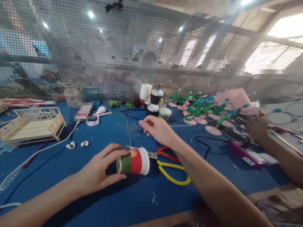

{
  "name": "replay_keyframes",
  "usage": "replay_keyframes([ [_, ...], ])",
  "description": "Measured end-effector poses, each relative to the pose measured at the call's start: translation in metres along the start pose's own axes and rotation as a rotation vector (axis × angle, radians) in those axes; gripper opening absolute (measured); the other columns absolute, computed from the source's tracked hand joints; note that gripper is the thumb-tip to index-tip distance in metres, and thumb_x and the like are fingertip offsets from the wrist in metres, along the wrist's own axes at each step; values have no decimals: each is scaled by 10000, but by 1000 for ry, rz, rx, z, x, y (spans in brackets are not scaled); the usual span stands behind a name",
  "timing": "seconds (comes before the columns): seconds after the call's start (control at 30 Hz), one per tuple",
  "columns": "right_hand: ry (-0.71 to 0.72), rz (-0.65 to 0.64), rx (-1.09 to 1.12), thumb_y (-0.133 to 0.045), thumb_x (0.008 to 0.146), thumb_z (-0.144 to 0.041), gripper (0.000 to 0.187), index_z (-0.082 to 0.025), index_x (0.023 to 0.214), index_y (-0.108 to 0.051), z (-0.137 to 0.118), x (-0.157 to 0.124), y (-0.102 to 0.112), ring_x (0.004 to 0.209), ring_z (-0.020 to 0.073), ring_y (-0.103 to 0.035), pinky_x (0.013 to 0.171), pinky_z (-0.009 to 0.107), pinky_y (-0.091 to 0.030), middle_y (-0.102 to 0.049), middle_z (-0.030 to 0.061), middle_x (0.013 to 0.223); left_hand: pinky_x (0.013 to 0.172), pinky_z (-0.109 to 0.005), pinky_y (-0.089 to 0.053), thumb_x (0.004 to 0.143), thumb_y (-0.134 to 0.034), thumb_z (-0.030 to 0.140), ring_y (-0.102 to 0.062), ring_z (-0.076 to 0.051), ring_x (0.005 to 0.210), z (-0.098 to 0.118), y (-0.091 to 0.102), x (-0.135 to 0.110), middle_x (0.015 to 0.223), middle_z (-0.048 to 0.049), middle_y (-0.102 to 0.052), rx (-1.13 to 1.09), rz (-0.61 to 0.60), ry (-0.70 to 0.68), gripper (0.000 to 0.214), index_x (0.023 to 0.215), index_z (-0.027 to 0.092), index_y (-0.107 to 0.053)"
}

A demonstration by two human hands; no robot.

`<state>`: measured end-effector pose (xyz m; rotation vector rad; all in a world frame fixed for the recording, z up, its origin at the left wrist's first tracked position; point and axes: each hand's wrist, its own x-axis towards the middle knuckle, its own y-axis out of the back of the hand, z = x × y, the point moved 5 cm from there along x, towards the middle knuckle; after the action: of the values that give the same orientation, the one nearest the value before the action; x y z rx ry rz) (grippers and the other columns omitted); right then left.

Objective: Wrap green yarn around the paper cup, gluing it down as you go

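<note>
My left hand grips a red paper cup lying on its side just above the blue table. Green cord is wound round the cup's base end. A strand of green cord runs from the cup up the table toward a green cord bundle. My right hand hovers beyond the cup with its fingers pinched together, close to the strand; whether it grips the cord I cannot make out. Scissors with yellow and orange handles lie right of the cup, under my right forearm.
Finished cord-wrapped cups and a stack of white cups stand at the back. Pink discs with green paper plants fill the right. Another person's hand works there. A wooden model bed sits left. A mesh screen closes the far edge.
</note>
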<state>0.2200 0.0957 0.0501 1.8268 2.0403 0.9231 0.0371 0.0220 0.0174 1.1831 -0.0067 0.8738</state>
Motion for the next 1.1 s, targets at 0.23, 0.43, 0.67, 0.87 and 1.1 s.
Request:
replay_keyframes([
  [0.23,-189,33,-557,-606,647,-164,86,-174,574,-562,53,6,42,618,175,-576,556,251,-390,-618,51,610,869,-350,-490,812,-547,244,-532,-214,1036,-3,10,3,1135,-103,-494,61,54,-15,376,1168,209,-432],
  [0.43,-293,-9,-529,-586,588,-72,96,-164,580,-563,87,4,20,657,222,-605,554,266,-402,-622,88,624,884,-364,-489,823,-532,223,-516,-216,1065,-2,13,3,1149,-114,-483,80,81,-40,381,1181,203,-404],
  [0.67,-304,22,-225,-530,699,-165,224,-140,922,-533,64,-14,30,662,157,-606,562,251,-472,-646,72,834,892,-346,-493,810,-542,183,-519,-205,1069,-2,10,1,1151,-124,-486,125,72,-55,381,1169,178,-416],
  [0.87,-214,-75,183,-585,699,-375,233,-150,651,-550,29,-32,23,459,101,-506,455,232,-434,-571,8,572,878,-332,-497,805,-537,158,-530,-200,1050,-4,12,3,1131,-122,-502,139,117,-71,353,1141,178,-433],
  [1.1,-240,-132,191,-590,694,-389,265,-129,735,-621,14,-51,9,426,104,-520,415,210,-430,-580,2,496,888,-358,-487,810,-537,155,-513,-213,1072,-15,8,0,1161,-113,-489,137,127,-23,353,1145,199,-438],
])
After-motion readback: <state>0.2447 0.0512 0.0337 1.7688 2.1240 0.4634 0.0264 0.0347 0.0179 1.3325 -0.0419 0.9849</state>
